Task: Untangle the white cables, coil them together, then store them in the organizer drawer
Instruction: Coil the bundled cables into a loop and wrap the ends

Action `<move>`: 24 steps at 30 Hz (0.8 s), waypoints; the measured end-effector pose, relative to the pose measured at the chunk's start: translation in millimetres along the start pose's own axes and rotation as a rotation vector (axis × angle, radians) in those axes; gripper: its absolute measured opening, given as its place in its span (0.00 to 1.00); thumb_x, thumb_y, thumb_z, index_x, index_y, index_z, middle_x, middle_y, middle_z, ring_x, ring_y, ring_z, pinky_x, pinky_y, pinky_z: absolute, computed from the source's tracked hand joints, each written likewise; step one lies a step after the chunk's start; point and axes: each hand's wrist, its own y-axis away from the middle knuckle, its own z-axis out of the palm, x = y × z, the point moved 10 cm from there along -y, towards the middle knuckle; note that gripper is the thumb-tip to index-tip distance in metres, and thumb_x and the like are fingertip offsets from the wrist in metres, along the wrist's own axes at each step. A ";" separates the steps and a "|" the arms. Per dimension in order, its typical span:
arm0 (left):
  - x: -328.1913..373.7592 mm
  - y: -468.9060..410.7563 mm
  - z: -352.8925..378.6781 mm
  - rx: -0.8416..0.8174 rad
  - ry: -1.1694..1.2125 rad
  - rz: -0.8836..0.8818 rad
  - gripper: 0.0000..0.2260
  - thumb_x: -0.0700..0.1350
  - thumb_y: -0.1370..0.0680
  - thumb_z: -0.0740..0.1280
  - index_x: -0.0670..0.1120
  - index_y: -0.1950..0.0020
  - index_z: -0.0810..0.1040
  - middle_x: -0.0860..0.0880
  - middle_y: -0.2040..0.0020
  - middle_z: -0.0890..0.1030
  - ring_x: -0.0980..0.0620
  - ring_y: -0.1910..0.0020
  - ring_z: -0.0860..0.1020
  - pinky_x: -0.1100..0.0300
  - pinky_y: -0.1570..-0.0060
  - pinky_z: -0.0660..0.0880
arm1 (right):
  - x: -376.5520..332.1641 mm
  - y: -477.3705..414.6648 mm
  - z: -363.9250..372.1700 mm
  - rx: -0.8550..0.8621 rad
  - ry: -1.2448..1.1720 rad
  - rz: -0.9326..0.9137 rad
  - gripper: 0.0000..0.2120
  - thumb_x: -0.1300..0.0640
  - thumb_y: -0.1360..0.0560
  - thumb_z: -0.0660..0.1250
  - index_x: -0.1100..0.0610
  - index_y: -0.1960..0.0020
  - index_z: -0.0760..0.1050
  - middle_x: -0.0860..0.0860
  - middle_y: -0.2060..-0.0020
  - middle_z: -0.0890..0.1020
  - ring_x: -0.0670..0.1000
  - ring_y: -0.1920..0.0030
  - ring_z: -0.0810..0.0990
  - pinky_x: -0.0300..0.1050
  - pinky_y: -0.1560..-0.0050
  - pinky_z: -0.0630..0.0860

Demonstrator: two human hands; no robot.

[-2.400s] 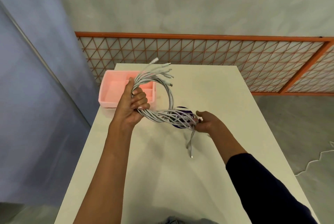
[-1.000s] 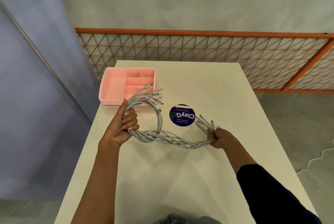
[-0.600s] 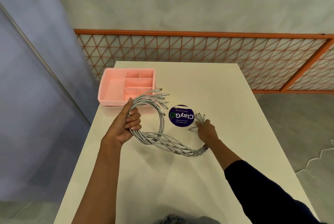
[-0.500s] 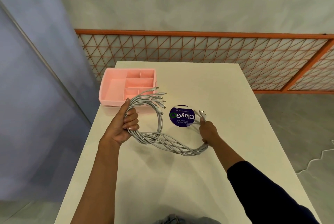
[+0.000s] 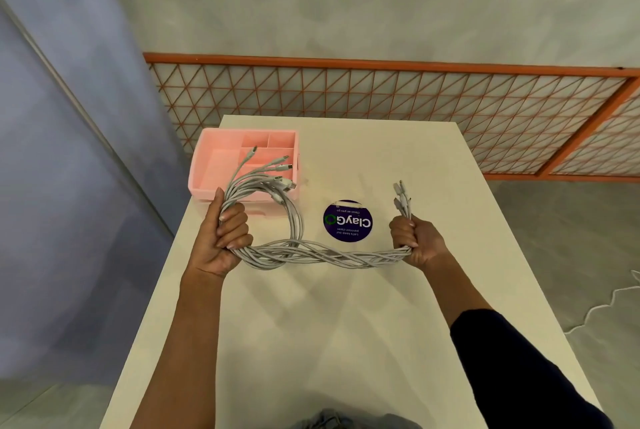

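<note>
A bundle of several white cables [image 5: 322, 255] stretches between both hands above the white table [image 5: 346, 342]. My left hand [image 5: 227, 238] grips one end, where the bundle loops round once and its plugs fan out over the pink organizer [image 5: 214, 165]. My right hand [image 5: 417, 241] grips the other end in a fist, with plugs sticking up above the knuckles. Between the hands the cables are loosely twisted together. The organizer stands at the table's far left, its compartments open to the top.
A round purple sticker [image 5: 347, 220] lies on the table between the hands. An orange lattice fence [image 5: 415, 96] runs behind the table. A blue-grey partition [image 5: 52, 151] stands on the left; grey floor lies to the right.
My right hand has moved right and pulled its end of the cables outward, stretching the bundle longer. The left hand keeps its grip near the organizer.
</note>
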 end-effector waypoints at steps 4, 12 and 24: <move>2.6 1.5 -1.5 0.016 -0.049 -0.003 0.23 0.60 0.22 0.55 0.50 0.74 0.65 0.55 0.78 0.50 0.54 0.83 0.49 0.71 0.86 0.56 | -7.0 -1.0 -12.2 -0.012 0.058 -0.071 0.27 0.45 0.20 0.55 0.57 0.73 0.65 0.46 0.78 0.61 0.44 0.78 0.57 0.36 0.78 0.65; 1.9 3.2 -10.5 0.017 -0.091 -0.020 0.23 0.60 0.22 0.56 0.50 0.74 0.65 0.55 0.78 0.51 0.55 0.82 0.49 0.70 0.85 0.57 | -36.8 11.8 -34.2 0.255 0.171 -0.196 0.14 0.56 0.21 0.61 0.64 0.56 0.80 0.49 0.77 0.72 0.46 0.80 0.69 0.33 0.77 0.70; -5.3 -5.8 -4.0 0.061 -0.190 -0.051 0.24 0.59 0.20 0.55 0.50 0.73 0.64 0.56 0.82 0.59 0.55 0.81 0.49 0.68 0.82 0.55 | -66.0 36.4 -8.1 0.764 1.197 -0.731 0.27 0.32 0.27 0.61 0.56 0.65 0.71 0.47 0.75 0.70 0.50 0.75 0.68 0.41 0.71 0.66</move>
